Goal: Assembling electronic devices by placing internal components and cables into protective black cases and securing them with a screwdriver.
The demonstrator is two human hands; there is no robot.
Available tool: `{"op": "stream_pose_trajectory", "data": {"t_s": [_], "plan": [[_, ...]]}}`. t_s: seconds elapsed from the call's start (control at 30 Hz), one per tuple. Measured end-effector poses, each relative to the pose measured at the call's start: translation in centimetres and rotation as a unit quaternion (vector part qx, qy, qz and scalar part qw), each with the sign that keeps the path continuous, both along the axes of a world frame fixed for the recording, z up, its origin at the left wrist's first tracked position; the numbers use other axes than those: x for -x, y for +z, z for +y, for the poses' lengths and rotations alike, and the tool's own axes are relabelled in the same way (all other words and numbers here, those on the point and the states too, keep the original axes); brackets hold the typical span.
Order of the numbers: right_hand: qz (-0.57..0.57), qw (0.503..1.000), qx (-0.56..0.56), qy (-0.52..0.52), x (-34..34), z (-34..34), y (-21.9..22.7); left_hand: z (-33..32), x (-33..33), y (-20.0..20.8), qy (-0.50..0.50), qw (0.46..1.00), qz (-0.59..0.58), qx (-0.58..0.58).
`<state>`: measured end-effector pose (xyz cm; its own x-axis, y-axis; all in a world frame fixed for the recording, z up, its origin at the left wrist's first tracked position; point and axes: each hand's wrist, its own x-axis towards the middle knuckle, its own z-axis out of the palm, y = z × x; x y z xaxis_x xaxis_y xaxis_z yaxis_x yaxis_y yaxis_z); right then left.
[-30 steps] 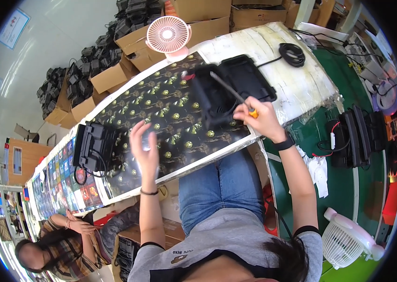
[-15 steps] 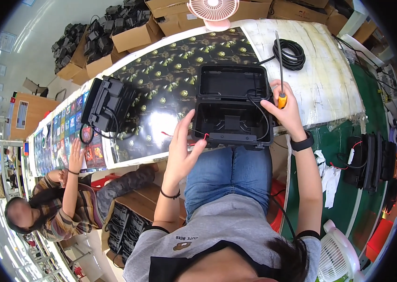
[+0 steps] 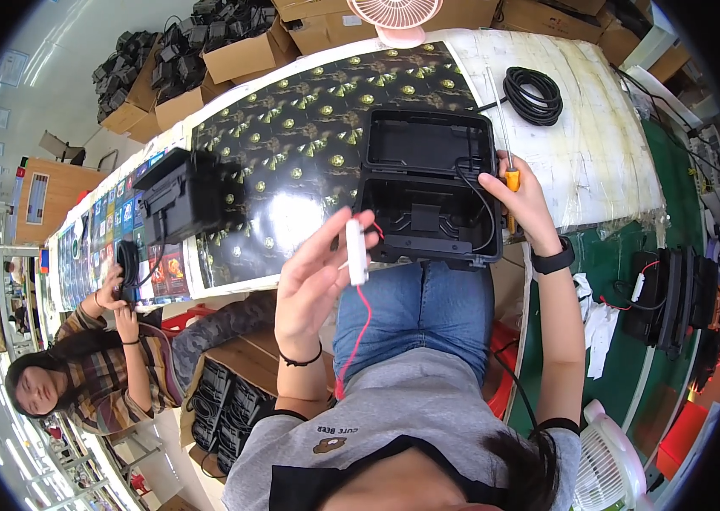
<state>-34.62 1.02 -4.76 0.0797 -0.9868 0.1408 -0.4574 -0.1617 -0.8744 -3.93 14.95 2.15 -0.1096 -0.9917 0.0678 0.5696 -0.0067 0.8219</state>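
Observation:
An open black plastic box (image 3: 430,255) sits at the table's front edge, before my lap, its lid tipped back and a black cable looping inside. My left hand (image 3: 311,285) is beside the box's near left corner, closed on a small white rectangular piece (image 3: 356,254). A red wire (image 3: 366,319) hangs from that piece toward my shirt. At the box's right side, my right hand (image 3: 524,203) grips a long-shafted screwdriver (image 3: 512,179) with a yellow handle, the shaft pointing away from me. The thumb of that hand reaches to the box's edge.
A coil of black cable (image 3: 533,96) lies at the far right, a pink fan (image 3: 400,34) at the far edge. On the left a co-worker (image 3: 113,366) holds a cable near another black box (image 3: 177,200). More black boxes (image 3: 675,294) stand at the right.
The white piece with its red wire now shows in my left hand, which has turned. My right hand stays on the screwdriver. The co-worker's hands now hold cable, and their box has shifted.

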Motion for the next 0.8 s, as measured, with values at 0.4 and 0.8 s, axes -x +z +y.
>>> {"op": "stream_pose_trajectory", "data": {"t_s": [0.4,0.8], "plan": [[-0.168,0.983,-0.023,0.076,-0.5,0.3,0.4,-4.6,2.8,-1.2,0.324,0.667,-0.633,0.223],[-0.213,0.970,0.012,0.118,-1.0,1.1,0.7,-1.9,3.2,0.3,0.136,0.630,-0.701,0.304]]}}
